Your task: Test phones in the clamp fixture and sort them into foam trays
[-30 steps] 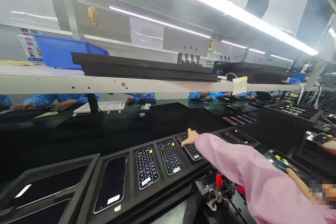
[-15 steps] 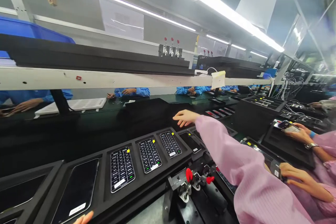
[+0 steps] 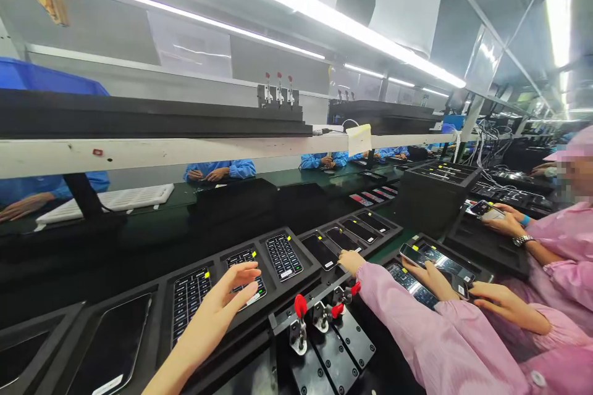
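Observation:
My left hand [image 3: 227, 296] hovers over a black tray [image 3: 296, 287], fingers stretched out and thumb apart, nothing in it. It partly covers a phone [image 3: 241, 256] whose screen shows a grid of buttons. Beside that lie a similar lit phone [image 3: 283, 257] on the right and another lit phone [image 3: 191, 296] on the left, each with a yellow sticker. My right hand [image 3: 351, 261], in a pink sleeve, is at the near edge of the adjoining tray, next to a dark phone [image 3: 320, 251]. Its fingers are curled down; whatever they hold is hidden.
Toggle clamps with red tips [image 3: 301, 307] stand on a black fixture [image 3: 331, 352] near me. Right of my arm, a co-worker's hands [image 3: 509, 305] handle a phone; another person holds a phone beyond. A white shelf beam [image 3: 208, 148] crosses ahead. Far left is a dark phone [image 3: 113, 345].
My right hand has come down from above the trays to the tray's near edge. My left hand has risen from the bottom edge over the lit phones. The view has shifted right.

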A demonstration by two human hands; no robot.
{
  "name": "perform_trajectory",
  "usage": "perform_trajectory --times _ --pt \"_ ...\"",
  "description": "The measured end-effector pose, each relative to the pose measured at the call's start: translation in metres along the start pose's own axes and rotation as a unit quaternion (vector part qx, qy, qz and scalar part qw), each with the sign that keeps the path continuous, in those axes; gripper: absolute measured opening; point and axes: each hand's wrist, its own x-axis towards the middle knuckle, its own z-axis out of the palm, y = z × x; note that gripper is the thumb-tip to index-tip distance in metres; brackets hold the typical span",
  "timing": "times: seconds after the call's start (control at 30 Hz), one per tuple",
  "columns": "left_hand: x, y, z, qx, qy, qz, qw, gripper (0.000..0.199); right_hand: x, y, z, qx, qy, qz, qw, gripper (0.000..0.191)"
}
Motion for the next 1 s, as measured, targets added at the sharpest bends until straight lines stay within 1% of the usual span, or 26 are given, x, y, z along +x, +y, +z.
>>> perform_trajectory --times 0.07,0.1,0.2,0.23,0.3,0.4,0.5,0.6,0.67,0.73,0.8,0.87,0.9,0.93,1.0 --pt "0.018 -0.007 0.005 -0.005 -0.014 0.006 1.0 0.039 0.004 0.014 0.0 -0.029 -0.018 -0.041 0.999 0.018" --pt "0.024 -0.01 0.006 -0.005 -0.018 0.009 1.0 0.039 0.005 0.021 -0.001 -0.043 -0.016 -0.056 0.997 0.019" --pt "0.036 -0.014 0.003 0.007 -0.02 0.011 1.0 0.04 0.004 0.04 -0.012 -0.078 0.022 -0.07 0.994 0.036" --pt "0.037 -0.015 0.001 0.009 -0.015 0.012 1.0 0.041 0.003 0.044 -0.017 -0.087 0.036 -0.069 0.993 0.039" --pt "0.039 -0.016 -0.002 0.007 -0.007 0.011 1.0 0.042 0.002 0.051 -0.03 -0.099 0.063 -0.068 0.991 0.038" --pt "0.04 -0.017 -0.002 -0.003 0.0 -0.015 1.0 0.044 0.005 0.05 -0.054 -0.107 0.095 -0.079 0.987 0.03" --pt "0.04 -0.014 0.003 -0.015 0.0 -0.06 0.998 0.045 0.014 0.036 -0.08 -0.111 0.111 -0.122 0.98 0.025" --pt "0.038 -0.009 0.006 -0.054 -0.01 -0.095 0.994 0.046 0.021 0.006 -0.104 -0.121 0.111 -0.179 0.97 0.025" --pt "0.035 -0.007 0.002 -0.075 -0.001 -0.106 0.991 0.047 0.02 -0.02 -0.119 -0.129 0.111 -0.216 0.961 0.027" --pt "0.029 -0.007 -0.009 -0.082 0.021 -0.11 0.99 0.047 0.017 -0.049 -0.135 -0.134 0.116 -0.247 0.952 0.027" --pt "0.019 -0.009 -0.027 -0.091 0.045 -0.106 0.989 0.046 0.014 -0.082 -0.151 -0.137 0.124 -0.273 0.944 0.027" --pt "0.004 -0.012 -0.052 -0.113 0.102 -0.091 0.984 0.045 0.014 -0.12 -0.164 -0.136 0.131 -0.297 0.936 0.027" --pt "-0.005 -0.013 -0.065 -0.126 0.148 -0.078 0.978 0.044 0.014 -0.142 -0.168 -0.137 0.135 -0.311 0.931 0.027" --pt "-0.017 -0.013 -0.078 -0.138 0.205 -0.06 0.967 0.043 0.015 -0.164 -0.171 -0.141 0.138 -0.33 0.923 0.027" --pt "-0.044 -0.012 -0.102 -0.149 0.325 -0.017 0.934 0.039 0.015 -0.213 -0.171 -0.151 0.145 -0.375 0.903 0.023"
